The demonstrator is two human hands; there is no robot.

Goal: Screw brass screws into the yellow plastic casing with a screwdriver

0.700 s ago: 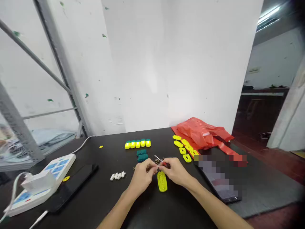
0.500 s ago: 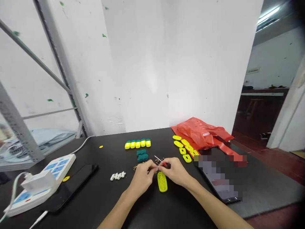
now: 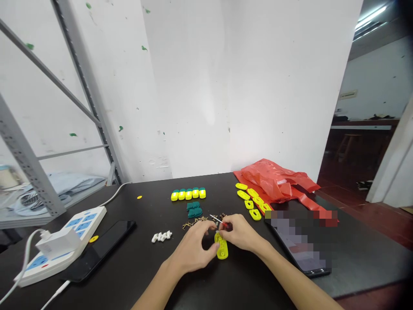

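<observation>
Yellow shell point(image 3: 222, 252), ribbed inside facing up, lies on the black surface point(image 3: 209, 290) between the two hands, and I take it as my landmark. From my end I see the left hand point(image 3: 195, 245) just left of it, grip released: thumb and fingers are spread apart, with the thumb tip at the shell's left edge; whether it presses there I cannot tell. I have the right hand point(image 3: 241, 232) at the shell's far right, its grip closed around a red-handled screwdriver point(image 3: 218, 220), whose metal shaft points leftward and away beyond the shell. Just beyond the shell lie small brass-coloured pieces point(image 3: 200, 220), too tiny for me to make out; past these are dark green parts point(image 3: 194, 212), and farther beyond the shell, a row of five yellow-and-green units point(image 3: 189, 194). Well left of the shell I see white pieces point(image 3: 161, 236). Beyond it to the right, more yellow parts point(image 3: 258, 200) lie beside and partly on a red bag point(image 3: 272, 178).
</observation>
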